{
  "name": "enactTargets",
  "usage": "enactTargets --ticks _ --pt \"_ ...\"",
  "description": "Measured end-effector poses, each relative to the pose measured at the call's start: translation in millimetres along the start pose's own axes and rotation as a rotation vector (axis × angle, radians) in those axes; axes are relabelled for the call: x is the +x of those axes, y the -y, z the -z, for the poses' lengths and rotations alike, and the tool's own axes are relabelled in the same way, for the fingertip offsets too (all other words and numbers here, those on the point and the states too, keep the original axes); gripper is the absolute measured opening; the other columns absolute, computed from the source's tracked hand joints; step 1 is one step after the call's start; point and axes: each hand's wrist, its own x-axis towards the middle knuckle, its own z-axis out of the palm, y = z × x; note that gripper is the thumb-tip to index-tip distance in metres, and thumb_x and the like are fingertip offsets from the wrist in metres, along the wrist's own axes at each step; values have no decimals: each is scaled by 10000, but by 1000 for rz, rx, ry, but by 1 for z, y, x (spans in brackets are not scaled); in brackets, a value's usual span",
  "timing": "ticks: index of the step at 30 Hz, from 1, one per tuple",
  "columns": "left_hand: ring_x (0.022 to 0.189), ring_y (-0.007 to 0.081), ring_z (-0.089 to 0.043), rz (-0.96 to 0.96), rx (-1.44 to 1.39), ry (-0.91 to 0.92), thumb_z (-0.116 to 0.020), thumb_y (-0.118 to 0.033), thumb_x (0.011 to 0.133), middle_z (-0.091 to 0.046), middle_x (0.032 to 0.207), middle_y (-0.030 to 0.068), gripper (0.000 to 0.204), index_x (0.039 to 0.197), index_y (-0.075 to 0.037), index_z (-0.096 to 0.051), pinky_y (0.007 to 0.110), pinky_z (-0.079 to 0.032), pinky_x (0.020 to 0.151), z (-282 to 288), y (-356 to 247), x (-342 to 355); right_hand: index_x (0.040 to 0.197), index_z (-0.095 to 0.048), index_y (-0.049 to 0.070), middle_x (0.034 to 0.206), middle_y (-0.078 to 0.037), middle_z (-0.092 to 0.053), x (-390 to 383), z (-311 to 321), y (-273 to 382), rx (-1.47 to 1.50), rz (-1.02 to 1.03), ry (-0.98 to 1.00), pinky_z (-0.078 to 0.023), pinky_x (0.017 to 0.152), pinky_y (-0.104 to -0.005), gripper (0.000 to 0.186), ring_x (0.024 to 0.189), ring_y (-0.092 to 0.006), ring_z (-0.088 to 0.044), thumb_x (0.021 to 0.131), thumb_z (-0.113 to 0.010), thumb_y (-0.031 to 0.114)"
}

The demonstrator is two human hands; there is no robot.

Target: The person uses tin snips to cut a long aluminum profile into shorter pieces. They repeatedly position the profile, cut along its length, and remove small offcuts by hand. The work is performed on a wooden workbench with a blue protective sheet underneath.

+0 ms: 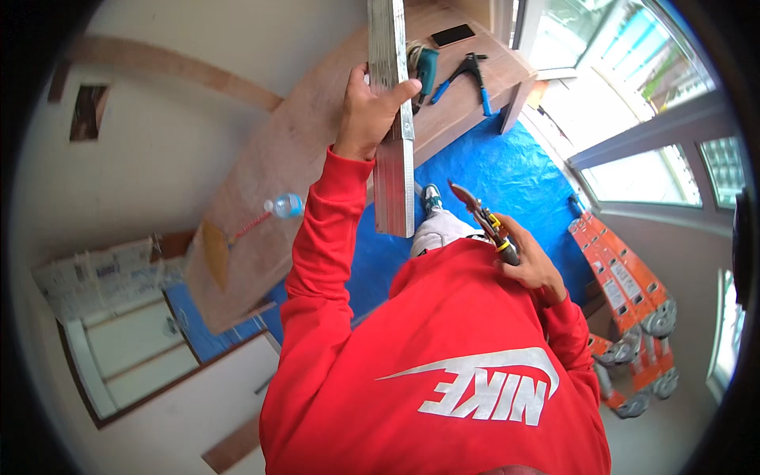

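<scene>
My left hand (370,111) is closed round a long, silvery metal channel (393,190), thumb across its near face. The channel stands nearly upright in the picture, and its upper end runs out of view. In my right hand (532,257), held in front of my chest, is a pair of tin snips (489,222) with yellow and black handles. Their reddish, pointed jaws face up and left, apart from the channel. Just right of the channel, a teal power tool (427,70) lies on the wooden worktop (317,103), partly hidden by the channel and my left thumb.
A hand riveter (467,77) with blue handles and a black phone (453,35) lie on the worktop's far end. Farther left are a water bottle (286,206) and a yellowish triangular piece (214,255). Blue sheeting (483,166) covers the floor. An orange ladder (621,269) stands at right.
</scene>
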Motion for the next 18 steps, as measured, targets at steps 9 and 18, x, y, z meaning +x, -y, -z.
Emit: enactTargets --ticks 9,18 --pt "955 137 -653 -52 164 250 -893 -109 796 -634 1130 119 812 1385 86 -370 259 -578 818 -89 -58 21 1492 -406 -42 1353 -242 -582 -36 4 2 26 107 -153 -413 1131 -420 871 1319 -367 -559 697 -686 177" --pt "825 115 -672 -119 210 412 -865 -176 845 -681 1016 90 806 1418 90 -364 240 -568 705 -105 -79 53 1463 -436 -37 1304 -227 -602 -3 6 25 111 165 -181 -427 1117 -426 841 1272 -365 -580 682 -662 179"
